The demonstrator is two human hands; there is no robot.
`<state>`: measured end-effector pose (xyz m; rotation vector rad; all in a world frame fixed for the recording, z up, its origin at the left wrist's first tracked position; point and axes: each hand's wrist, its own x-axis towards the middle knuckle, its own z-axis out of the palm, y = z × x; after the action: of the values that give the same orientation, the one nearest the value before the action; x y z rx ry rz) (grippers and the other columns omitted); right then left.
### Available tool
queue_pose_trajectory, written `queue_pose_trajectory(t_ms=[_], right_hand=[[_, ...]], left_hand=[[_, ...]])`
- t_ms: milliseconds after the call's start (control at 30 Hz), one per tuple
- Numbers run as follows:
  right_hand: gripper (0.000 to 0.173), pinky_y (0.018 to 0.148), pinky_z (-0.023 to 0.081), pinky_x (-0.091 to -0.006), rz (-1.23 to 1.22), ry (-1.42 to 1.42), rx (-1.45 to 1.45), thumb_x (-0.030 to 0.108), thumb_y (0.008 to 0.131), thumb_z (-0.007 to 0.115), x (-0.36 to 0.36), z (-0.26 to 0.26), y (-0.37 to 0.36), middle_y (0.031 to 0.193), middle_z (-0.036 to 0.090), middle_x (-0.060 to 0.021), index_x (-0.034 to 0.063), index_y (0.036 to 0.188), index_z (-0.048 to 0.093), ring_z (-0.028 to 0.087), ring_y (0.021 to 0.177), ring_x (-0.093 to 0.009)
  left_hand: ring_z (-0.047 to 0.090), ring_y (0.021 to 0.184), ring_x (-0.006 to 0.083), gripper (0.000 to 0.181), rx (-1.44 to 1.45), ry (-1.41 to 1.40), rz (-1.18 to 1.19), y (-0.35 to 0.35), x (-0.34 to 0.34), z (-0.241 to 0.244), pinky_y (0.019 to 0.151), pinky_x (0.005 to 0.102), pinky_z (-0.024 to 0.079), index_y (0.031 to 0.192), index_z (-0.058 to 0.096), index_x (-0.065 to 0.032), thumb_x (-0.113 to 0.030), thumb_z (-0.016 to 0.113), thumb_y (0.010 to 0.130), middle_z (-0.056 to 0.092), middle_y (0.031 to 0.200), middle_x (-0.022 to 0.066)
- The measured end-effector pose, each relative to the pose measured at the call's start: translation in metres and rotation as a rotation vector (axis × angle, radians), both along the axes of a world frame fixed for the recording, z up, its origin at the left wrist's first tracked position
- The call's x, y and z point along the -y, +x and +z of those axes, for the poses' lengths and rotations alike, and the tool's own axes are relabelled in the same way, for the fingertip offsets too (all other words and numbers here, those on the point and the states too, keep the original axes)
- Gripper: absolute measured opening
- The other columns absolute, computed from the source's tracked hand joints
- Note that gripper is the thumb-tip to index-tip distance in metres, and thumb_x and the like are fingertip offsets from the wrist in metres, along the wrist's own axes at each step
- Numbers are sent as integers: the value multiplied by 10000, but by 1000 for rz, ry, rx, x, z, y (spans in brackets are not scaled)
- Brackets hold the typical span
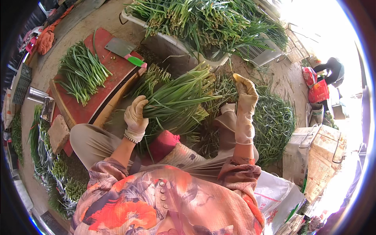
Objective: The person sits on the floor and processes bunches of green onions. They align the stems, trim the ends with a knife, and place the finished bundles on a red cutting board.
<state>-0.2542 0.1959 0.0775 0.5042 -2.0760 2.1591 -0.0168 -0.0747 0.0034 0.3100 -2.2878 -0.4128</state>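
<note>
My left hand (136,117), in a pale thin glove with a beaded bracelet at the wrist, grips a bunch of long green leaves, seemingly Chinese chives (176,91). Their stalk ends point away to the upper right. My right hand (246,92), gloved with yellow-stained fingertips, is raised to the right of the bunch, apart from it. Its fingers are bent together; a thin strand shows just above them, and whether they pinch it is unclear. More chives (152,77) lie beneath and beyond the bunch. Between my legs is a pink padded thing (164,144).
On a red board (117,76) at left lie a chive bundle (83,70) and a green-handled cleaver (120,48). A stone block (58,133) is at its near corner. Ahead stands a heaped crate (173,44). Loose leaves (273,123) and plastic baskets (298,152) are right; a person (335,70) bends beyond.
</note>
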Motion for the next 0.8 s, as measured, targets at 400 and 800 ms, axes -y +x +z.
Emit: queue_pose_trajectory(t_ms=[400,800], right_hand=[[269,895,427,-391,239,906,-689,204,664,802,58,38,26,927,689,-22,174,925,745,605,969,-221],[153,756,516,-285,-194,490,-72,-2,839,656,-45,8,-11,912,687,-42,99,948,693,641,839,-152]], left_hand=[[597,833,260,591,-17,-73,-94,0,-7,-4,734,364,470,1104,589,-154,69,609,558,629,1167,11],[596,830,235,431,23,-51,-15,-5,-6,1,746,342,463,1068,590,-151,-35,670,661,634,1143,0]])
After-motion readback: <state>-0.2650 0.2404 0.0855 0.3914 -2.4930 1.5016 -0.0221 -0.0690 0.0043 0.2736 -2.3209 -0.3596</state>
